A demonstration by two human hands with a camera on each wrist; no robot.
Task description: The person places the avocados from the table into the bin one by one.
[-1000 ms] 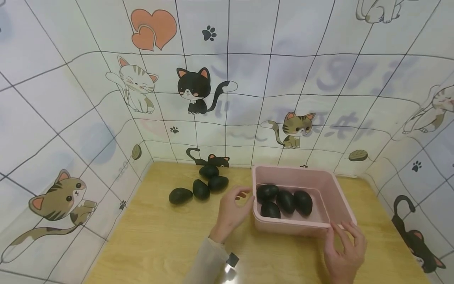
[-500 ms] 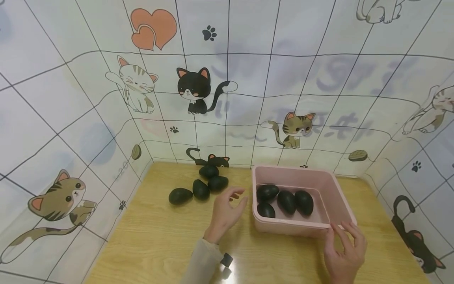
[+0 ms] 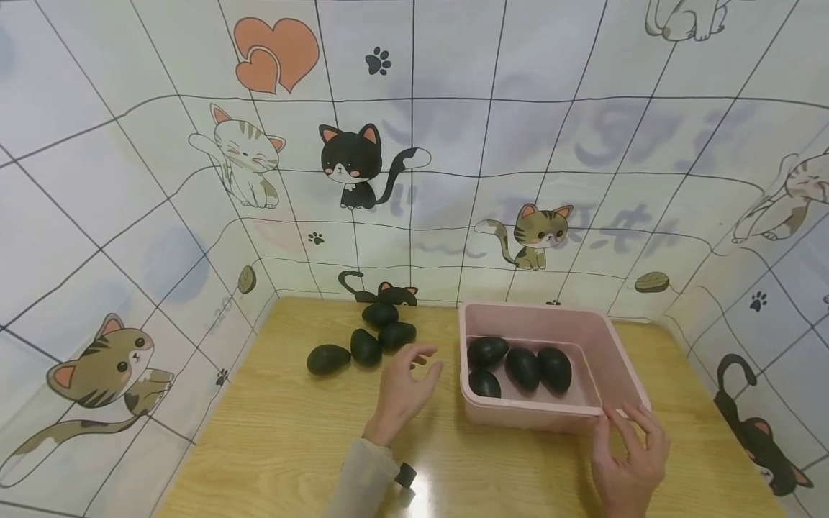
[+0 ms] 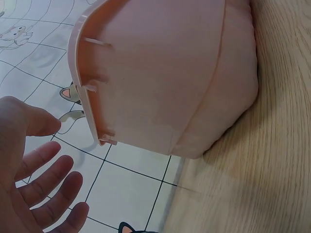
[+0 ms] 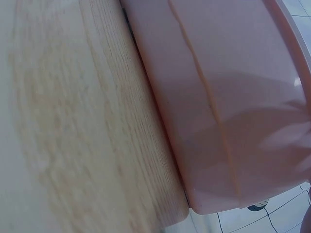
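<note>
My left hand [image 3: 396, 399] hovers over the table between the bin and the loose avocados, fingers loosely bent and nothing in them. In the left wrist view the same hand [image 4: 34, 179] is spread, apart from the bin's outer wall [image 4: 160, 73]. At the front right corner of the pink plastic bin [image 3: 544, 411], my right hand [image 3: 631, 460] holds the rim with its thumb and fingertips. Several dark avocados [image 3: 523, 368] lie in the bin's left part. A loose group stands left of my left hand, including a pear-shaped avocado [image 3: 328, 359] and one at the back [image 3: 380, 314].
Everything stands on a light wooden table [image 3: 291, 432]. A white wall covering [image 3: 447, 244] with cartoon cats and grid lines rises behind and on both sides. A small dark device [image 3: 405, 475] sits at the left wrist.
My left hand has drawn away from the bin's left rim, moving left toward the loose avocados. The front avocado in the bin has rolled slightly left. My right hand stays at the corner.
</note>
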